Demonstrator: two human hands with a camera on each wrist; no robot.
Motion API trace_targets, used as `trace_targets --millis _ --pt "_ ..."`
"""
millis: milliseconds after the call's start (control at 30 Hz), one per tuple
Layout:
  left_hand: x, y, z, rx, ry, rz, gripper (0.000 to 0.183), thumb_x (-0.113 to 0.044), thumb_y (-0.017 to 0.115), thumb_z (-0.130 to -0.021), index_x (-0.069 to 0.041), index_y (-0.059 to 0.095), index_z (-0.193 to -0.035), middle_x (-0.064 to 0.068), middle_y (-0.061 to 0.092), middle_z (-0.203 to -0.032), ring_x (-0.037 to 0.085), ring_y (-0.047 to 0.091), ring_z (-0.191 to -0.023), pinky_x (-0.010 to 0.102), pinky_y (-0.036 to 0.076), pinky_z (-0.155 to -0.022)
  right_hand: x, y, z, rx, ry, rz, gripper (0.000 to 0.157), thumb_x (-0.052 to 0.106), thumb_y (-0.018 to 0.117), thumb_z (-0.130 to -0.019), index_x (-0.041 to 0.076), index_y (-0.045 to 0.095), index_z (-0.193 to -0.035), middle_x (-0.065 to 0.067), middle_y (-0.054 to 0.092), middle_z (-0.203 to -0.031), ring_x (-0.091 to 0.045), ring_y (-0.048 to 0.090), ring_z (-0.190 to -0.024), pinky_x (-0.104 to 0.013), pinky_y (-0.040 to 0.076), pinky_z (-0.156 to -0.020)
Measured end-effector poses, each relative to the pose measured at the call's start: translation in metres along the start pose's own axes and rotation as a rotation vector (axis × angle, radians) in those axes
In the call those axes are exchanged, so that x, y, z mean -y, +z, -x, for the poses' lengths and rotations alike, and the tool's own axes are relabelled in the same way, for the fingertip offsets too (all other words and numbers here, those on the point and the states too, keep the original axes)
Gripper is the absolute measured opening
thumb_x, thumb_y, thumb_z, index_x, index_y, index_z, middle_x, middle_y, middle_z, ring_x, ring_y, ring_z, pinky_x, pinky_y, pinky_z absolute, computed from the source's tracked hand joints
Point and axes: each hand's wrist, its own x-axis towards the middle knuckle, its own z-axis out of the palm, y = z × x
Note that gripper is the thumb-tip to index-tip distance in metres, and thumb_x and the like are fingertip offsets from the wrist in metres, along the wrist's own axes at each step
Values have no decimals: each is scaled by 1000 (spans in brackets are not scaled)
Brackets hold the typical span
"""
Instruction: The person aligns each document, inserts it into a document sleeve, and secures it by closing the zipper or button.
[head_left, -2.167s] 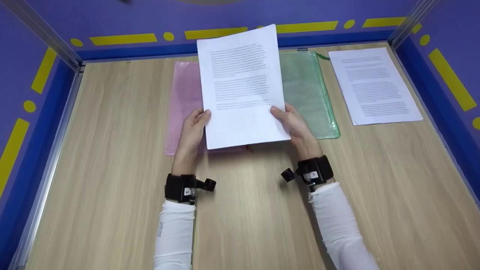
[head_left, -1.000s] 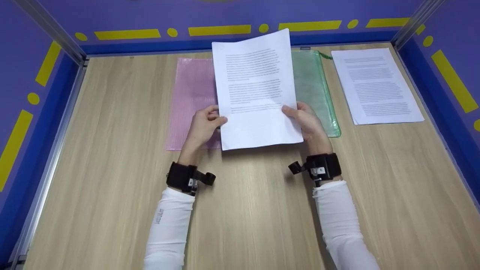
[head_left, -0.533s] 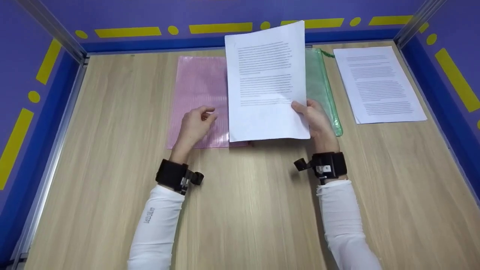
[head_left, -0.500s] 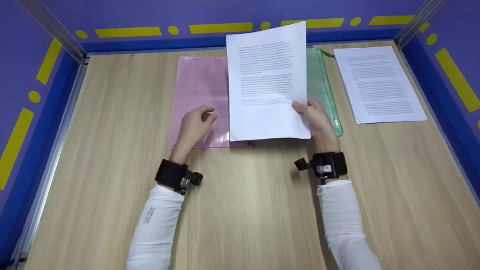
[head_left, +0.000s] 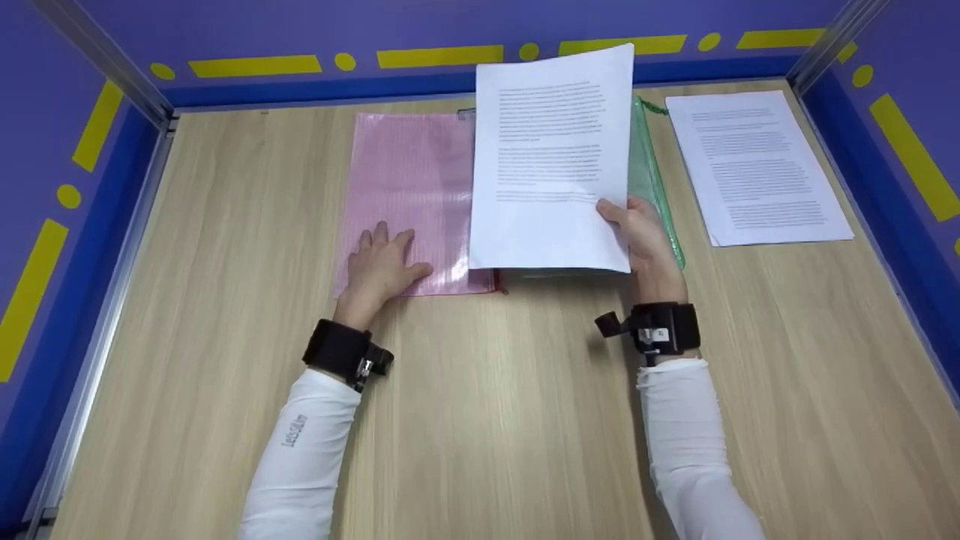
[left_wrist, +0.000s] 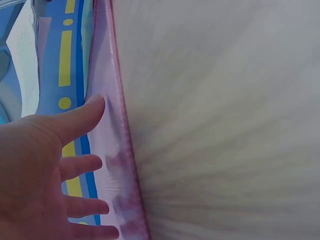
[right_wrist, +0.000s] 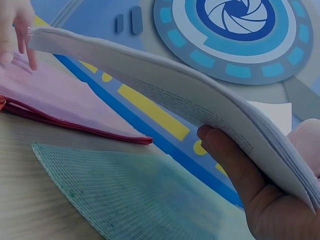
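My right hand [head_left: 646, 236] grips a stack of printed paper [head_left: 551, 165] by its right edge, thumb on the printed face. The stack is raised above the table, and in the right wrist view its sheets [right_wrist: 185, 90] bow slightly. My left hand [head_left: 377, 266] is spread over the lower left of a pink zipper pouch [head_left: 409, 172], palm down; whether the fingertips touch it is hard to tell. A green mesh zipper pouch [head_left: 645, 165] lies flat to the right, mostly hidden behind the raised paper in the head view.
A second stack of printed paper [head_left: 757, 169] lies at the table's right rear. Purple-and-blue walls [head_left: 277, 45] enclose the back and sides of the wooden table [head_left: 487, 420]. The pink pouch's zipper edge [right_wrist: 100, 131] lies beside the green pouch.
My left hand has let go of the paper, moved left and spread its fingers over the pink pouch. My right hand has carried the stack rightward, uncovering more of the pink pouch.
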Motion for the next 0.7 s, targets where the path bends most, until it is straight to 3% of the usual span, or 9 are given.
trace_targets --millis 300,600,700 --pt "14 -6 5 2 2 -31 77 -49 66 -89 -14 39 -152 27 22 -161 51 22 -147 70 29 -112 -1 -1 -2 13 3 3 38 13 52 -101 -4 48 -135 -1 72 -92 -14 72 -80 -26 58 -64" --pt "30 -13 9 29 -7 -75 76 -49 63 -90 -12 38 -152 28 22 -161 51 21 -147 68 31 -112 0 -4 -4 -17 26 -4 37 13 51 -101 -2 45 -133 -1 70 -93 -13 71 -81 -26 58 -66" --pt "30 -14 10 20 -33 -69 73 -47 62 -91 -11 40 -150 28 26 -158 51 24 -146 67 31 -112 0 -7 -4 -24 24 -24 41 13 50 -101 -1 44 -140 -2 70 -99 -14 71 -86 -27 59 -68"
